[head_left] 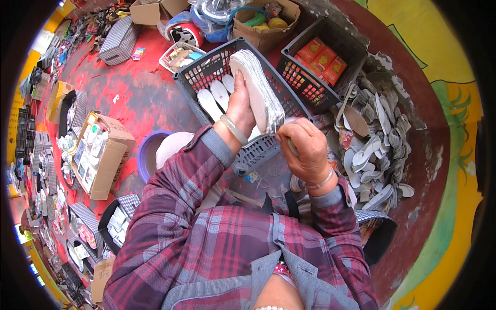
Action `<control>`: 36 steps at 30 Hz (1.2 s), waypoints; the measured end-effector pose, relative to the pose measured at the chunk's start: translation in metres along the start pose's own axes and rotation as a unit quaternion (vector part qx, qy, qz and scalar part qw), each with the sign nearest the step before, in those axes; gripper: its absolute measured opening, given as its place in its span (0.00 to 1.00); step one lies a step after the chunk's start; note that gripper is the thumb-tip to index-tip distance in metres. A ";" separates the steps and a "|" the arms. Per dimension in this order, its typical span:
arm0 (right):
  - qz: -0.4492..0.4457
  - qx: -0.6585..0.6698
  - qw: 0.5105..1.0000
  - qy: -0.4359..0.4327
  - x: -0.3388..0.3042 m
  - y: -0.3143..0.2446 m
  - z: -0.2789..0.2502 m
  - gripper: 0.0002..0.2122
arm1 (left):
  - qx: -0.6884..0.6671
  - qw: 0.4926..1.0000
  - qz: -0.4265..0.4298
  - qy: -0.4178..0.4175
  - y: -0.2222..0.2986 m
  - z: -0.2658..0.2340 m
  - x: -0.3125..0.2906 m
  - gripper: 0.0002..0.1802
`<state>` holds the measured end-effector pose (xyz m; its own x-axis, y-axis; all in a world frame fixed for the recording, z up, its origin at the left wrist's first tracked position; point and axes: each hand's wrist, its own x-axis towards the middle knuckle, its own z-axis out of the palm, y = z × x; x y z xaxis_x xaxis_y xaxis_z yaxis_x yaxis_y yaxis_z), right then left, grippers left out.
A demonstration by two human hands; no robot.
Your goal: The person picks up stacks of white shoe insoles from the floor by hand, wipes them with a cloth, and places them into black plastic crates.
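While I watched through the head camera, my left hand (241, 106) was closed around a grey-edged shoe sole (257, 90), holding it up on edge just over the dark plastic crate (289, 103) in front of me. My right hand (305, 150) was shut in a fist on what looked like a slim tool handle (292, 147), its tip pressed against the lower end of the sole; the tool itself was mostly hidden, so I could not tell its kind. I judged this to be the working of the sole's edge, trimming or stitching, with the piece not yet finished. The next move, as I read it, would call for a steady grip with the left hand and a small, controlled stroke of the right along the rim, without slipping toward the fingers.

Beyond the hands, several white insoles (214, 98) lay flat inside the crate. A second dark crate (341, 39) to the right held orange packets (323, 57). A heap of loose pale soles (374, 150) lay on the red floor (139, 93) at my right. Farther off on the left, cardboard boxes (103, 152) stood open with small goods inside.
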<state>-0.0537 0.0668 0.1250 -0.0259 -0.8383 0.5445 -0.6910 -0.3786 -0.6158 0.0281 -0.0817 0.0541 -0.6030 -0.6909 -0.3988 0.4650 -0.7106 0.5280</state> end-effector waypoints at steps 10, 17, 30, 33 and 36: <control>0.105 0.278 0.935 -0.194 0.002 0.001 -0.031 0.05 | 0.014 0.999 -0.010 -0.041 0.002 0.028 -0.024 0.31; 0.104 0.271 0.942 -0.169 0.001 0.001 -0.030 0.05 | -0.010 0.999 -0.024 -0.047 0.005 0.021 -0.019 0.32; 0.298 0.203 0.931 -0.054 -0.011 0.052 -0.037 0.23 | 0.049 0.991 0.094 -0.085 -0.008 0.007 0.000 0.33; 0.364 0.408 0.833 -0.088 -0.008 0.048 -0.021 0.27 | 0.046 0.992 0.049 -0.111 -0.019 0.012 -0.007 0.31; 0.374 0.312 0.870 -0.082 -0.014 0.059 -0.009 0.29 | 0.003 0.989 0.010 -0.147 -0.026 0.006 -0.007 0.29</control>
<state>-0.1004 0.0600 0.0857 -0.1609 -0.9670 -0.1977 0.0023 0.2000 -0.9798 0.0160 -0.0577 0.0475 -0.7560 -0.6364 -0.1534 0.4761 -0.6953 0.5385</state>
